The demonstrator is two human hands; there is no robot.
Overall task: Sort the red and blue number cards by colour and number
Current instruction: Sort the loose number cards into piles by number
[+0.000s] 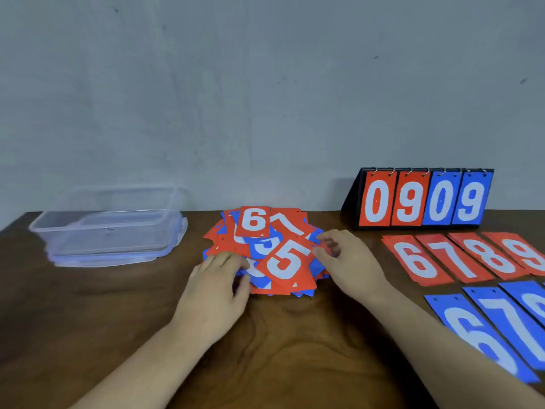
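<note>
Wooden table [295, 335]: plastic box [109, 231] left, card pile [286, 261] centre, scoreboard [424, 200], red row [460, 258], blue row [501, 326] right

Scoreboard [424, 199] 0909, red row [460, 258] 6789, pile [286, 261] 5

Card pile [265, 249], centre: the lower cards lie covered by the red 5 card [287, 262] and its neighbours, so most of their numbers are unreadable. Left hand [218, 278], at 7 o'clock of the pile: fingertips hidden among the cards; grip cannot be told. Right hand [346, 261], at 3 o'clock of the pile: fingertips blurred at the red 5 card's edge; grip cannot be told. Red 9 card [528, 255], at 3 o'clock, and third blue card [530, 302], at 4 o'clock: cut by the right edge. Plastic container [109, 228], at 9 o'clock: blurred. Both forearms: cut by the bottom edge.
</note>
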